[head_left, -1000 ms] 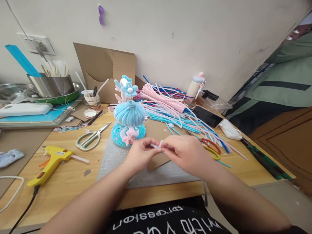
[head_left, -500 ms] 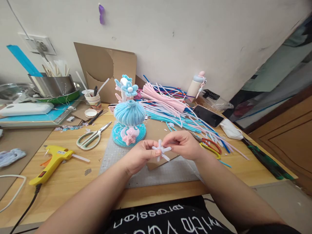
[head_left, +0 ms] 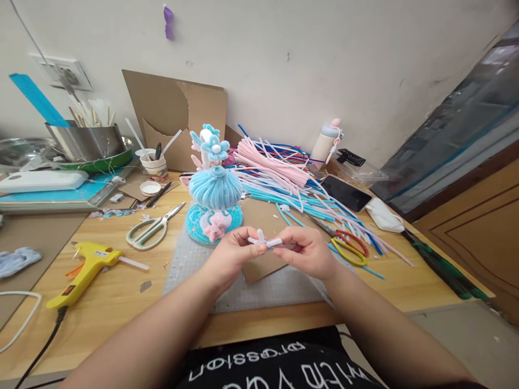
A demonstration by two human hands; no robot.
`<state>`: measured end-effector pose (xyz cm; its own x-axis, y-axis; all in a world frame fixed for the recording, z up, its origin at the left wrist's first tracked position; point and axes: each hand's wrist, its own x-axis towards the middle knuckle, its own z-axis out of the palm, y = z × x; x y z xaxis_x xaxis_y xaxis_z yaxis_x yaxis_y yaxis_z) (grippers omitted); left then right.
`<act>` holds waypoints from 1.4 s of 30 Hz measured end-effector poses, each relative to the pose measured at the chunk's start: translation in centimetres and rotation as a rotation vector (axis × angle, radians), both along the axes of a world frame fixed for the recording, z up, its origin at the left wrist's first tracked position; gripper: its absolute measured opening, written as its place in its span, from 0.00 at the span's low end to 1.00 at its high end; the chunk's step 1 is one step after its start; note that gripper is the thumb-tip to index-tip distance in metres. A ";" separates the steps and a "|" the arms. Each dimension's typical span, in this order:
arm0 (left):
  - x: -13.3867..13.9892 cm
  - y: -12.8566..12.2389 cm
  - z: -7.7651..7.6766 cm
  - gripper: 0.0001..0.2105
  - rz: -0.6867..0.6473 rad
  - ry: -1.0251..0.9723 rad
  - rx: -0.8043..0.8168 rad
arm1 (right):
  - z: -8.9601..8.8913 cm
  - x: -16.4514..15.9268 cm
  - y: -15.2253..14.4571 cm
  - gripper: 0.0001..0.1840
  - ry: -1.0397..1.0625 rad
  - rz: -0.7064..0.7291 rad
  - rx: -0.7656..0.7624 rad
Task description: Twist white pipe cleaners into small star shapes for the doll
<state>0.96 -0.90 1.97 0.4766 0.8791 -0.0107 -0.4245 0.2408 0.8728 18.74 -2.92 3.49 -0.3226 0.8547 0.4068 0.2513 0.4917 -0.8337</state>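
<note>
Near the table's (head_left: 275, 320) front edge, over the cardboard (head_left: 259, 268), my left hand (head_left: 232, 257) pinches a spiky white piece (head_left: 261, 237) between thumb and fingers, my right hand (head_left: 307, 252) pinching its other side likewise

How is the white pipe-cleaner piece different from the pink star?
The white pipe-cleaner piece has thin, separate arms; the pink star is chunkier. The left hand holds the white pipe-cleaner piece, while the pink star sits on the round blue base. Both have arms sticking out.
</note>
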 end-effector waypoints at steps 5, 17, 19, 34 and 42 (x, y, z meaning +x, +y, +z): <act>0.1 -0.1 0.2 0.09 0.126 0.070 0.211 | -0.5 -1.0 -0.3 0.04 0.118 -0.115 -0.025; 0.2 -0.2 1.0 0.10 0.093 0.219 0.080 | -0.1 -0.7 0.4 0.08 0.229 -0.031 -0.407; 0.3 -0.2 0.9 0.10 0.124 0.180 0.060 | -0.2 -0.3 0.6 0.09 0.333 0.061 -0.558; 0.5 -0.2 0.3 0.09 0.048 -0.136 -0.164 | -2.0 -3.1 -0.5 0.10 0.530 -0.127 -0.433; 0.7 -0.1 -0.3 0.12 0.074 -0.031 -0.109 | -2.1 -3.4 -0.3 0.12 0.618 -0.280 -0.492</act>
